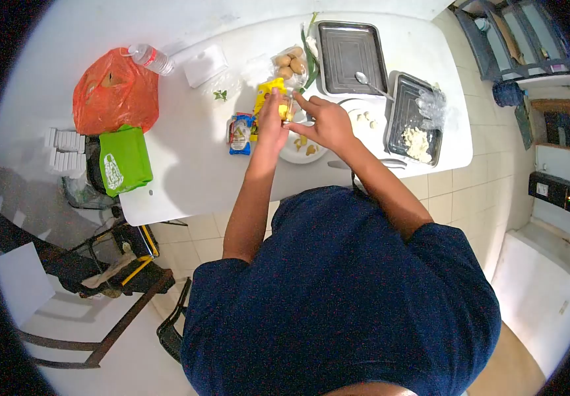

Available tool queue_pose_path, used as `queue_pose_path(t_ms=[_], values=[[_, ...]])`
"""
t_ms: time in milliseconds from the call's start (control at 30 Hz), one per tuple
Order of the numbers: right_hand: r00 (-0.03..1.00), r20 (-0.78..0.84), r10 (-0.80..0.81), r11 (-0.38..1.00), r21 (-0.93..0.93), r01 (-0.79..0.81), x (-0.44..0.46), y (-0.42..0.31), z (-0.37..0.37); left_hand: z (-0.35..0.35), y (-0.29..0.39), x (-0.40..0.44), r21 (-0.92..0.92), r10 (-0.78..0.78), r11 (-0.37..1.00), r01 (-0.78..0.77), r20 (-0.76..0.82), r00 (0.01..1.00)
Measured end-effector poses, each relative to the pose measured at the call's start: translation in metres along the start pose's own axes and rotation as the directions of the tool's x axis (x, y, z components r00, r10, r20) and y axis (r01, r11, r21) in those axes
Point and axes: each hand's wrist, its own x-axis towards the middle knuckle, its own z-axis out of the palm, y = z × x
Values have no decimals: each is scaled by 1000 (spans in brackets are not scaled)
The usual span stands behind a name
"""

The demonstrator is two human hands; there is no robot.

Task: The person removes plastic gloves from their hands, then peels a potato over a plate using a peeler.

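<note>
My left hand (272, 125) is wrapped round one side of a small clear container (286, 109) with something yellow in it. From the other side, the fingers of my right hand (326, 121) touch the same container. Both hands are above a white plate (290, 156) that bears several yellowish-brown pieces (311, 150). Behind my left hand lies a yellow packet (262, 96), partly hidden. A blue and red packet (239, 134) rests just left of my left wrist.
Two dark trays (352, 59) (397, 125) are at the right, the nearer with pale crumbly food (417, 144) and a spoon (368, 82) across its edge. Bagged potatoes (285, 68), a bottle (153, 60), a red bag (117, 96) and a green bag (125, 160) are further left.
</note>
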Motion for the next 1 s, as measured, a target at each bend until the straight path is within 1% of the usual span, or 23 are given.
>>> queue_pose_path(t_ms=[33, 133, 233, 333, 433, 467, 567, 667, 767, 867, 1000], values=[[1000, 9, -3, 1000, -12, 4, -1, 1, 0, 1, 3, -1, -6, 0, 1000, 0, -7, 1000], [973, 210, 99, 992, -93, -80, -13, 19, 7, 15, 24, -9, -214, 6, 977, -10, -18, 1000], [978, 155, 140, 990, -43, -135, -20, 18, 7, 11, 35, -4, -59, 58, 997, -55, 42, 997], [998, 21, 60, 998, -30, -60, -7, 1, -4, 1, 28, -3, 94, 61, 993, -68, 75, 995], [999, -42, -27, 999, -19, 26, 2, -7, -7, 9, 16, -6, 132, 28, 991, -24, -31, 999], [999, -30, -38, 999, -25, 37, 3, -7, -7, 11, 12, -6, 139, 17, 990, -8, -61, 998], [999, -19, -38, 998, -53, 37, 0, -8, -6, 14, 10, -10, 144, 30, 989, -22, -48, 998], [998, -31, -55, 997, -47, 53, -1, -7, -4, 11, 5, -9, 82, 37, 996, -33, -46, 998], [999, -5, -46, 998, -30, 46, -2, -5, -3, 10, 4, -10, 99, 49, 994, -42, -71, 996], [999, 30, -30, 998, -49, 32, -4, -2, 2, 11, 4, -12, 77, 52, 996, -46, -75, 996], [997, 81, -1, 1000, -6, 2, -9, 8, 12, -5, -6, -7, 109, 42, 994, -30, -103, 994]])
